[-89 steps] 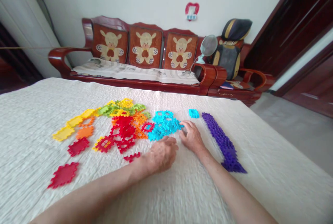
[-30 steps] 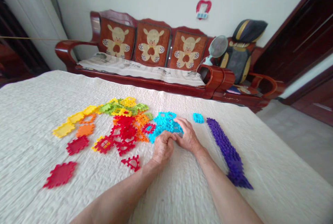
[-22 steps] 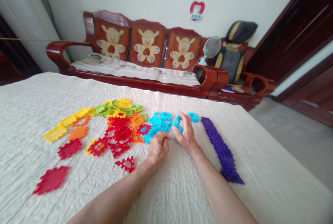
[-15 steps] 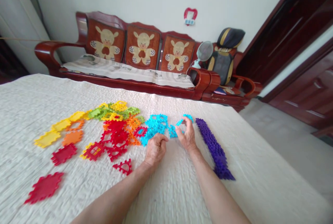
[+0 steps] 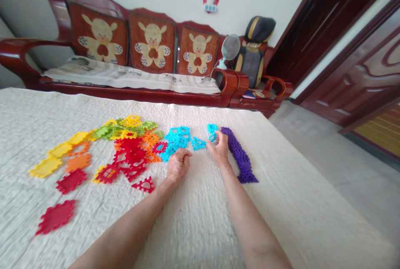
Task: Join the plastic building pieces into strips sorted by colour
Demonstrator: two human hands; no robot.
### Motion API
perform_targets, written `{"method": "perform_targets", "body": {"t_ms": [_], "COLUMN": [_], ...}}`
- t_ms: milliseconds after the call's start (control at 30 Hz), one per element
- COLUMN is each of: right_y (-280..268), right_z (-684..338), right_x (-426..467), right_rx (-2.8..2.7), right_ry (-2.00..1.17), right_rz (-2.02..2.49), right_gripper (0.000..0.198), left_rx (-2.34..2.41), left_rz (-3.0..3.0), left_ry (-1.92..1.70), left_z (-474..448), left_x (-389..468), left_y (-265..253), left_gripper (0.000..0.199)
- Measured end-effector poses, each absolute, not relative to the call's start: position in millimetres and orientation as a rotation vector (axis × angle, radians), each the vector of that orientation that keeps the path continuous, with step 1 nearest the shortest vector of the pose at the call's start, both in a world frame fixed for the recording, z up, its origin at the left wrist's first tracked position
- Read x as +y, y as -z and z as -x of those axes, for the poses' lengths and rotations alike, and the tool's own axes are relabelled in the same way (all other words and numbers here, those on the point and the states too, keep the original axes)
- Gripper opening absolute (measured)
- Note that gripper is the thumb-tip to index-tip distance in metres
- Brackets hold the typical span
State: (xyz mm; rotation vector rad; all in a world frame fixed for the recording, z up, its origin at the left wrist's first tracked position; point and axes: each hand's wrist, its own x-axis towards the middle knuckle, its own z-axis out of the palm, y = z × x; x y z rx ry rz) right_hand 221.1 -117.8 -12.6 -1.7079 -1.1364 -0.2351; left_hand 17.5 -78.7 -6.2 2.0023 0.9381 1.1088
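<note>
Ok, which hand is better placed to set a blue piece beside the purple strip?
Probably the right hand: it is close beside the purple strip and seems to hold a blue piece. The left hand is curled, nearer the blue pile.

soft even light, stretched, blurry edges

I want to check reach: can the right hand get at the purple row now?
Likely yes: the purple row lies beside the right hand, nothing visible between, though that hand seems to hold a blue piece.
</note>
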Motion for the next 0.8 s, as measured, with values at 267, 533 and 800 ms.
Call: {"method": "perform_targets", "body": {"t_ms": [267, 533, 800], "right_y": [10.8, 16.8, 13.2], "right_z": [-220.0, -222.0, -226.0], "right_x": [-120.8, -120.9, -124.0], "right_rx": [-1.108, -1.158, -1.228], "right_ry": [0.344, 0.32, 0.419], "right_rz": [1.907, 1.896, 1.869], "right_gripper": [0.048, 0.036, 0.042], "left_rx": [0.849, 0.799, 0.744], "left_rz": [-2.136, -2.188, -2.206], "left_ry": [-1.098, -1.147, -1.196], "left_z": [-15.1, -13.5, -15.9], "left_x": [-80.7, -81.9, -82.6], "left_y": [10.8, 13.1, 14.6], "left_gripper": [0.027, 0.026, 0.027]}}
